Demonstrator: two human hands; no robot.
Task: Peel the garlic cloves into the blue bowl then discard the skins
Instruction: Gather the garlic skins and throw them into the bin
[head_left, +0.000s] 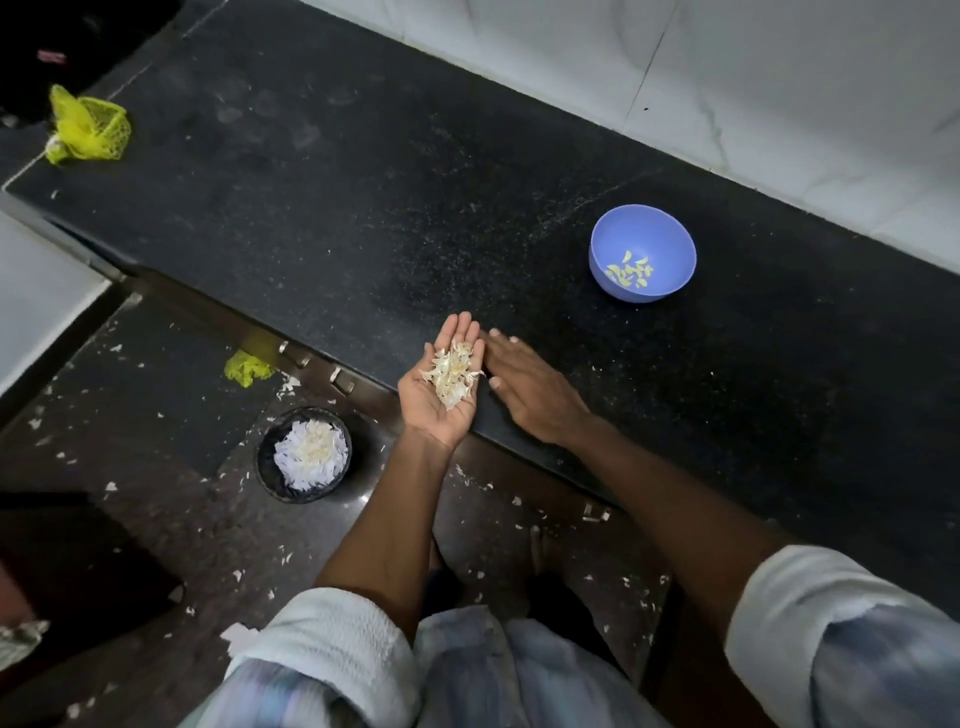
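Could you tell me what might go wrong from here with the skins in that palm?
The garlic skins lie loose on the flat left hand, so some may slip off onto the already littered floor before reaching the black bin. The right hand sweeping the counter edge could push scraps overboard.

Dim overall, lit softly from above and the right. Brightest on the pale wall (779, 78) at top right; darkest at the top left corner and lower left floor (130, 519). Faint sheen across the black counter (337, 182), no hard glare. Soft shadow under the blue bowl (642, 253). Wide-angle bending of the counter edge toward the frame borders. Motion blur smearing the sleeves (332, 660) at the bottom. Sharpest near the centre, grainy in dark zones.
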